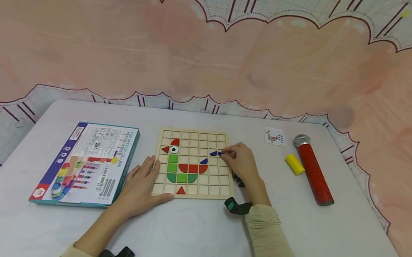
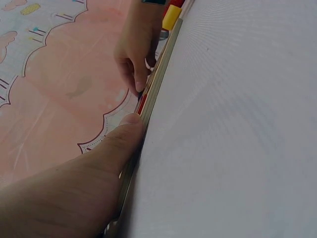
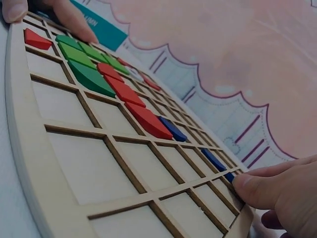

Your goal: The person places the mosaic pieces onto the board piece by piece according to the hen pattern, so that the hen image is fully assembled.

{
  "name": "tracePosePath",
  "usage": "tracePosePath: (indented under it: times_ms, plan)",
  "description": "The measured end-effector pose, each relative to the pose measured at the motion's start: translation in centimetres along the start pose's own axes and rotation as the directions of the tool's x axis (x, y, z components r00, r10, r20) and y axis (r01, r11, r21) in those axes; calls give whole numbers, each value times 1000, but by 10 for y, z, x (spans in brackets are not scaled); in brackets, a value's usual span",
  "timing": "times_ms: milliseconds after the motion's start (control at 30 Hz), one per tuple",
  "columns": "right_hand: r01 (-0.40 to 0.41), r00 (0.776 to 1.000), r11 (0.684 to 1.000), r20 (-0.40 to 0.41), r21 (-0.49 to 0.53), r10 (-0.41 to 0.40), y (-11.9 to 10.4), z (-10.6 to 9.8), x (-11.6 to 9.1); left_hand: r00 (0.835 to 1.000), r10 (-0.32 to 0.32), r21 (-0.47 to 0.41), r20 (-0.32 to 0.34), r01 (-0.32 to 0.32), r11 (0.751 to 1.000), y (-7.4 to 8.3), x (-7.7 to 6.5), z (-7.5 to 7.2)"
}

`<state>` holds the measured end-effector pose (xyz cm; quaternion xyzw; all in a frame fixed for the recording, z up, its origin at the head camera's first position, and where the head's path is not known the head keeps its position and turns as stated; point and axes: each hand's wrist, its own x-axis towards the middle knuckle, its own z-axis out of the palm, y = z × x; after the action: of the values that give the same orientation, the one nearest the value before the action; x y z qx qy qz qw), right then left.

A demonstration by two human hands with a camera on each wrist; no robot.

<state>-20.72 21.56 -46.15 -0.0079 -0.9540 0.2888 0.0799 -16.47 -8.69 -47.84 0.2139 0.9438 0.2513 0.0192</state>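
Observation:
A wooden grid board (image 1: pixel 205 196) lies on the table, with red, green and blue pieces in its cells forming a bird-like figure. An eye piece (image 1: pixel 174 149) sits near its top left. At the board's right side, my right hand (image 1: pixel 243 164) pinches a small blue piece (image 3: pixel 230 177) between thumb and fingertips, down at a cell. Just left of it lies another blue piece (image 3: pixel 213 159), and a third blue piece (image 1: pixel 203 161) is beside the red row. My left hand (image 1: pixel 142 191) rests along the board's left edge, fingers extended, thumb at the near corner.
A flat toy box (image 1: pixel 93 165) lies left of the board. On the right are a small pattern card (image 1: pixel 274 136), a yellow cylinder (image 1: pixel 294 165) and a red microphone (image 1: pixel 314 171). Dark pieces (image 1: pixel 240 182) show partly behind my right wrist.

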Motion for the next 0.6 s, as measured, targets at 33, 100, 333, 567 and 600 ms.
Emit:
tracePosePath:
  times_ms: [33, 100, 333, 567, 600]
  plan:
    - [-2, 1000, 1000, 3, 3, 2, 0, 0, 0, 1000, 1, 0, -2, -1, 1000, 0, 0, 0]
    - [-4, 1000, 1000, 7, 5, 4, 1, 0, 1, 1000, 1, 3, -1, -1, 1000, 0, 0, 0]
    - [-2, 1000, 1000, 3, 25, 2, 0, 1, 0, 1000, 7, 8, 16, -7, 1000, 0, 1, -1]
    - [-7, 1000, 999, 12, 44, 7, 0, 0, -1, 1000, 1, 5, 16, -1, 1000, 0, 1, -1]
    - [-7, 1000, 999, 13, 43, 7, 0, 0, -1, 1000, 1, 5, 17, -1, 1000, 1, 1, -1]
